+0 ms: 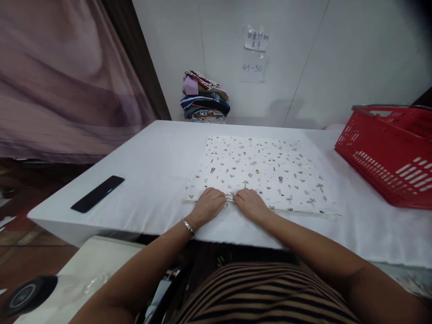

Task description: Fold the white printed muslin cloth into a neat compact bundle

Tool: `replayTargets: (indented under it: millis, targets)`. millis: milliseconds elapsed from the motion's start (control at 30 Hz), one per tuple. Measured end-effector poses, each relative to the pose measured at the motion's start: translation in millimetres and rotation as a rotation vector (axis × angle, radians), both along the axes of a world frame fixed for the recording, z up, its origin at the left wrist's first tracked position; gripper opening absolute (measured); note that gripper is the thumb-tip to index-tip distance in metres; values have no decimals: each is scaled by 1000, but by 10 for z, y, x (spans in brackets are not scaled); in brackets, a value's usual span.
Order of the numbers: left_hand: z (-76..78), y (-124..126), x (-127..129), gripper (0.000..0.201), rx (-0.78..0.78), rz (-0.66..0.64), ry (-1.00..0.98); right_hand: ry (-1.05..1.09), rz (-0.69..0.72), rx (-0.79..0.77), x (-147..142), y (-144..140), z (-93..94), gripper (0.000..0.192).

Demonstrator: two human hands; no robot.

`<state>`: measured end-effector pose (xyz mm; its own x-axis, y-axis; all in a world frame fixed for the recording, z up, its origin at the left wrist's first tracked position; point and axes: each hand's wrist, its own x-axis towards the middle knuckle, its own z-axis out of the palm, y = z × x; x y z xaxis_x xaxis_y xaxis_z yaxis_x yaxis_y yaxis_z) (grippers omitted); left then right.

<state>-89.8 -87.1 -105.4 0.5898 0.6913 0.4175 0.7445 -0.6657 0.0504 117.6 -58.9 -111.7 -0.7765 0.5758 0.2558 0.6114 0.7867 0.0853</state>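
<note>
Both hands down on the near edge of the printed cloth [259,173], side by side, nearly touching. Left hand [208,206] and right hand [251,204] lie palm-down, fingers [216,195] curled narrow onto the hem; can't tell whether I'm pinching it or just pressing.

Step, as I read it: mid-fold, cloth laid out flat, hands set at the near hem. Next move probably needs a firm pinch on the hem with both hands, then an even lift so the layers stay aligned.

Cloth: white with small scattered plant and pineapple motifs, roughly square, flat, looks already doubled at the near edge. It spreads away from my fingertips across the white table [151,166].

Around: black phone [97,193] well off to the left of my left hand, red basket [388,153] far right, stack of folded clothes [205,96] at the wall beyond the cloth.
</note>
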Motion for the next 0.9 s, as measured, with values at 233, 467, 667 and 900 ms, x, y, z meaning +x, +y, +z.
replayTargets:
  millis: [233, 467, 667, 900]
  targets:
    - [-43, -31, -23, 12, -68, 55, 2, 17, 3, -68, -51, 2, -24, 24]
    - [-103, -69, -96, 13, -31, 142, -22, 31, -19, -144, -43, 19, 25, 25]
    - [-110, -48, -121, 15, 5, 174, -48, 127, -15, -239, -20, 37, 14, 29]
    - [-89, -14, -212, 22, -57, 148, -25, 79, -16, -239, -39, 41, 39, 29]
